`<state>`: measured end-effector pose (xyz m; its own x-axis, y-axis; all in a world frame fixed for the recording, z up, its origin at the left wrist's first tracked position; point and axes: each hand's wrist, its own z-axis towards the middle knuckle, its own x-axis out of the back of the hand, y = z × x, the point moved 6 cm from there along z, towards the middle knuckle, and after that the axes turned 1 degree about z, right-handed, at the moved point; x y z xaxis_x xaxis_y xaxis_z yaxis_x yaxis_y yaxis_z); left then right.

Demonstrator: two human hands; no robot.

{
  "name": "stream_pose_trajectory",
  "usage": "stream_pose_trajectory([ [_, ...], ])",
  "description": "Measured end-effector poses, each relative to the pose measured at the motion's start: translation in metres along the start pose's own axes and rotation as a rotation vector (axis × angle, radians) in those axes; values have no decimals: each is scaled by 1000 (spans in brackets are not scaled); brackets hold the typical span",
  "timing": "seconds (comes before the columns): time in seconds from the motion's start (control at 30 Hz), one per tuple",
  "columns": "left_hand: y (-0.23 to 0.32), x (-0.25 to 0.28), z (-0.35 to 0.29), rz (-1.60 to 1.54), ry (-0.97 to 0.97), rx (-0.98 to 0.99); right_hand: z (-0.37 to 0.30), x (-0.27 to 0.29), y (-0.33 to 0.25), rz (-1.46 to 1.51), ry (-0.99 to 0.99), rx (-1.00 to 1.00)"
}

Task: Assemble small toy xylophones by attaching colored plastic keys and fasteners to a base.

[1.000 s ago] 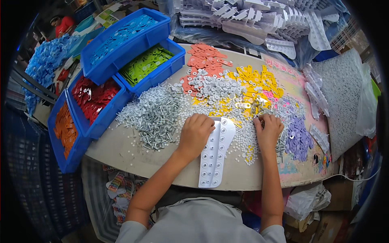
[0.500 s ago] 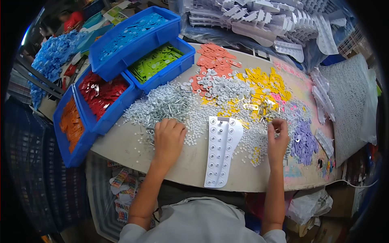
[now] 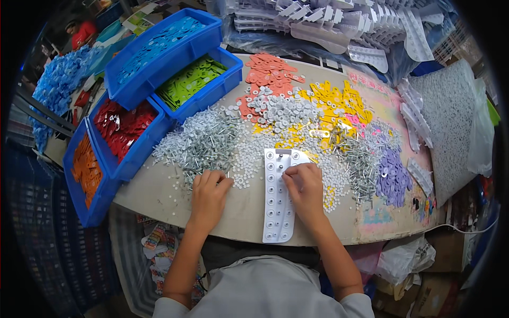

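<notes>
A white plastic fixture (image 3: pixel 279 201) with rows of round sockets lies lengthwise in front of me. My right hand (image 3: pixel 307 191) is over its right side, thumb and fingertips pinched close to an upper socket; whatever they hold is too small to make out. In the fixture's middle row, shiny metal heads (image 3: pixel 281 161) show near the top. My left hand (image 3: pixel 210 195) rests on the table with curled fingers, at the near edge of a heap of silver pins (image 3: pixel 214 143); its fingertips' contents are hidden. Small white discs (image 3: pixel 246 164) lie scattered between that hand and the fixture.
Blue bins hold blue (image 3: pixel 161 50), green (image 3: pixel 193 82), red (image 3: pixel 124 130) and orange pieces (image 3: pixel 86 169). Heaps of coral (image 3: pixel 268 74), yellow (image 3: pixel 339 103) and purple pieces (image 3: pixel 393 180) cover the table, with more pins (image 3: pixel 360 169) at right. White fixtures (image 3: pixel 318 37) are stacked behind. A person (image 3: pixel 82 34) is far left.
My right hand has moved left from the pins at right to the fixture. My left hand has shifted slightly nearer to me. A second metal head now shows in the fixture.
</notes>
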<state>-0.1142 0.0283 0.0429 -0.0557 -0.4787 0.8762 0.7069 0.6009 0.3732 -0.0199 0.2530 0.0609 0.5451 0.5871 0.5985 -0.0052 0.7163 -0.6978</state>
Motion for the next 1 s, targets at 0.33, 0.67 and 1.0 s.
stream_pose_trajectory([
  [0.33,9,22,9,-349,247,125,-3,-1,-10,-174,-97,195],
  [0.67,42,-14,16,-1043,48,408,21,91,108,-699,117,-78],
  [1.0,71,-45,43,-584,136,-20,4,87,78,-480,146,-149],
])
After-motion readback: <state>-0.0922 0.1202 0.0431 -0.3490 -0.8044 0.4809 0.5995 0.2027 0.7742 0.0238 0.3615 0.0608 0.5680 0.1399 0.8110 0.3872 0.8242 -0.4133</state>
